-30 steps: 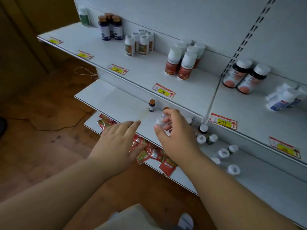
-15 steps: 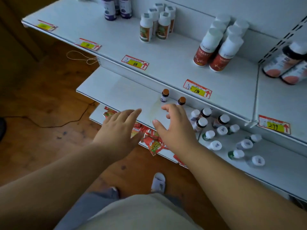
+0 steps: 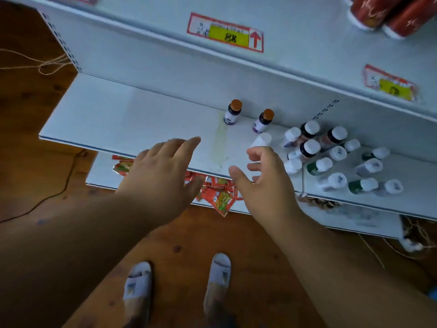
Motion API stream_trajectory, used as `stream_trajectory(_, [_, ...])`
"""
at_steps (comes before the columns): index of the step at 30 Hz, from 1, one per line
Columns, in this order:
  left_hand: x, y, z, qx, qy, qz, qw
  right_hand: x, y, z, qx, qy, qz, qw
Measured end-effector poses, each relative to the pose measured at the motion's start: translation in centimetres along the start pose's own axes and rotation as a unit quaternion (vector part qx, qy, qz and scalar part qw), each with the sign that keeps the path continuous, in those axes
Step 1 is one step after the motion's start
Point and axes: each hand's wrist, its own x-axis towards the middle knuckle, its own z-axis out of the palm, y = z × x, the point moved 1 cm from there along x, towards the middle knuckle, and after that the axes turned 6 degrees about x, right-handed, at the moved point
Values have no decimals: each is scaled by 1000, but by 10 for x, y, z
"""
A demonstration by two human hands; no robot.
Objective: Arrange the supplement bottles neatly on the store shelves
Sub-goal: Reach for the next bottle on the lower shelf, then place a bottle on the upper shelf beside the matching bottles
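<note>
Two small dark bottles with orange caps (image 3: pixel 233 112) (image 3: pixel 263 120) stand near the back of the white middle shelf (image 3: pixel 118 119). To their right is a cluster of several white-capped bottles (image 3: pixel 331 157), some dark, some green. One white-capped bottle (image 3: pixel 261 139) stands just beyond my right fingertips. My right hand (image 3: pixel 262 178) hovers over the shelf's front edge, fingers loosely spread, holding nothing. My left hand (image 3: pixel 163 169) is flat with straight fingers above the front edge, also holding nothing.
The upper shelf (image 3: pixel 307 55) carries price tags (image 3: pixel 225 33) and red-labelled bottles (image 3: pixel 383 13) at top right. Red sachets (image 3: pixel 217 192) lie on the lower shelf under my hands. Wooden floor, a cable (image 3: pixel 54 192) at left, my two white shoes (image 3: pixel 177 278) below.
The camera has tilted down and moved closer to the shelf. My right hand let go of the small white bottle a second ago and now hovers open; both hands stay over the shelf edge.
</note>
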Motion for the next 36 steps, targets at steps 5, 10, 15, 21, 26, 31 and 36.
stream_trajectory(5, [73, -16, 78, -15, 12, 19, 1000, 66, 55, 59, 40, 43, 33, 998])
stream_trajectory(10, [151, -22, 154, -28, 49, 29, 998, 160, 110, 102, 87, 94, 37, 991])
stream_trajectory(15, [211, -44, 209, -57, 58, 16, 997, 260, 147, 124, 98, 132, 38, 986])
stream_trajectory(21, [265, -57, 235, -86, 105, 16, 991, 335, 160, 145, 192, 154, 14, 969])
stream_trajectory(26, [274, -57, 243, -110, 112, 20, 987, 343, 159, 156, 211, 140, -46, 966])
stream_trajectory(31, [218, -56, 226, -175, 99, 12, 980, 263, 141, 160, 386, -6, 51, 921])
stream_trajectory(36, [106, -58, 183, -237, 55, -36, 969, 147, 97, 149, 518, -140, 187, 823])
